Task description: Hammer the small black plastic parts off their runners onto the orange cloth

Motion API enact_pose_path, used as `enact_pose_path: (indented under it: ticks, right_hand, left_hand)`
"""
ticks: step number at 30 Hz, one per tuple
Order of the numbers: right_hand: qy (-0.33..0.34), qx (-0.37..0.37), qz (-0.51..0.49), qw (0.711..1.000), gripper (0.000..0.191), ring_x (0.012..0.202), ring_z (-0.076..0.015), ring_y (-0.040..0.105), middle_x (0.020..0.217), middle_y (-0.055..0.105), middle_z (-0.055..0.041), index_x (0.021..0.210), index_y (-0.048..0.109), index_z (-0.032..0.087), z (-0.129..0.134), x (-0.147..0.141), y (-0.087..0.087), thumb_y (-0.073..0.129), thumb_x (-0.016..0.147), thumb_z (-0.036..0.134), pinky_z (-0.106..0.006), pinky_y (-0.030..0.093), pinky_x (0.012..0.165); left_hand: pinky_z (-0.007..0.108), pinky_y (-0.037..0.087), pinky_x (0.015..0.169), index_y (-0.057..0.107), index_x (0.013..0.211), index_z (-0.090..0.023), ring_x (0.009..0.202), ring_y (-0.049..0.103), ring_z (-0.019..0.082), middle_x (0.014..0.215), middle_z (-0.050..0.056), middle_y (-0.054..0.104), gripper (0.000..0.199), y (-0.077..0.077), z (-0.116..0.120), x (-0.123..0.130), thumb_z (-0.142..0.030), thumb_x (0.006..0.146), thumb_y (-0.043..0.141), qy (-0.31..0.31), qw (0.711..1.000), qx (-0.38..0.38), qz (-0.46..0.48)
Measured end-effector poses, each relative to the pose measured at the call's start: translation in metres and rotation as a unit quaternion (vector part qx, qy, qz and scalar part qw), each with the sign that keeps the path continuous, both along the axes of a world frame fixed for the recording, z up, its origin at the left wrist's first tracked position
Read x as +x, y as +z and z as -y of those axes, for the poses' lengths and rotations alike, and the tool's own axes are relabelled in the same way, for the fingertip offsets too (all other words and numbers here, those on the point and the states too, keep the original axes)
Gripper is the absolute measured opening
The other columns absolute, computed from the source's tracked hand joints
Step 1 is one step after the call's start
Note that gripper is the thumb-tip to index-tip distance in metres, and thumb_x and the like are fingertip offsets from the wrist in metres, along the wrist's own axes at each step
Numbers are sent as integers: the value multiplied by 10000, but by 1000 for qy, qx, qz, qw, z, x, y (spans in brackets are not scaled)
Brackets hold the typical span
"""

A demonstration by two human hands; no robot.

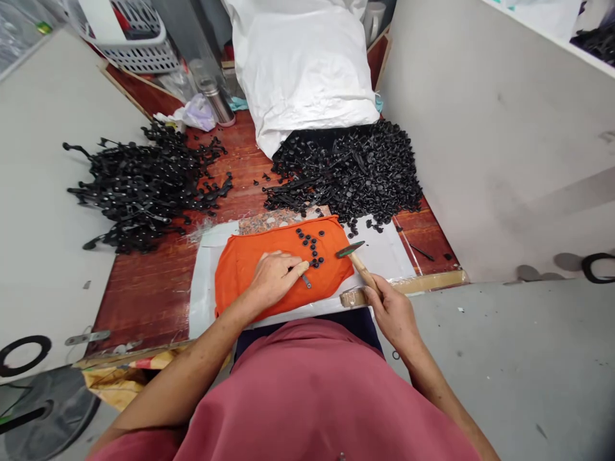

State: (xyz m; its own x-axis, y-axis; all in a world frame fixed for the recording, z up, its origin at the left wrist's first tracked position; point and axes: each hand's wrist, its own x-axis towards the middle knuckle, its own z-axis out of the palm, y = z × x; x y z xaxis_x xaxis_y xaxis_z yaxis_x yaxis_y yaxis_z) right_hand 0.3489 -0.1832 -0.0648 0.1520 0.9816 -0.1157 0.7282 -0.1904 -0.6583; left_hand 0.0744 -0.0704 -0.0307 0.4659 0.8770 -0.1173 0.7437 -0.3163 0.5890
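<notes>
My right hand (394,312) is closed round the wooden handle of a small hammer (365,272). The dark hammer head is raised beside the right part of an orange cloth (245,269). On that cloth rests my left hand (276,276), its thumb and fingers pinching a small black strip-like part (306,280). Several round black pieces (313,246) lie on the cloth just beyond my left fingertips. What the strip's far end touches is partly hidden by my fingers.
A large heap of black pieces (355,169) spills below a white sack (307,70) at the back. Strip-like black parts (139,179) are piled on the left. A metal flask (218,102) and a white basket (139,54) stand behind. Grey panels (490,141) flank the red-brown table (144,294).
</notes>
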Motion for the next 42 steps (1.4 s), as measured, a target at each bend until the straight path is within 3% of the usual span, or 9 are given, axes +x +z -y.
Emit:
enact_pose_path:
  ticks: [11,31,34,38,42]
  right_hand:
    - [4,-18,19,1000,407,772,-222,692,908,770,-25,1327,671,278,-2,-2,5,461,1009,420,-289,448,682]
    - [14,-13,-2,1000,395,748,-210,681,917,776,-21,1316,681,267,-2,-1,7,474,1011,408,-288,451,648]
    - [13,8,-8,1000,425,824,-222,721,1014,798,-29,1400,642,281,1,-1,13,487,1017,378,-304,499,709]
    - [41,65,-18,997,457,1065,-240,733,1316,736,-55,1472,590,276,2,-2,22,494,1031,341,-343,547,894]
    - [62,81,-13,995,458,1105,-233,735,1344,723,-48,1494,565,275,-2,-4,29,491,1043,297,-352,570,919]
  left_hand:
    - [340,301,783,625,634,-213,776,584,214,712,46,682,471,-3,3,1,-460,1009,486,-14,999,28,-21]
    - [332,270,742,577,588,-205,666,528,191,635,26,638,496,-6,3,-1,-461,1006,502,-21,999,23,-15]
    - [331,270,735,566,578,-199,660,532,188,624,24,638,507,-3,1,-1,-462,1006,498,-26,999,11,-20]
    - [341,280,753,633,635,-207,738,578,205,704,38,697,471,3,3,1,-454,1011,498,-42,997,37,-59]
    - [351,292,771,659,671,-207,780,602,215,734,43,712,478,5,4,3,-467,1025,469,-40,994,51,-92]
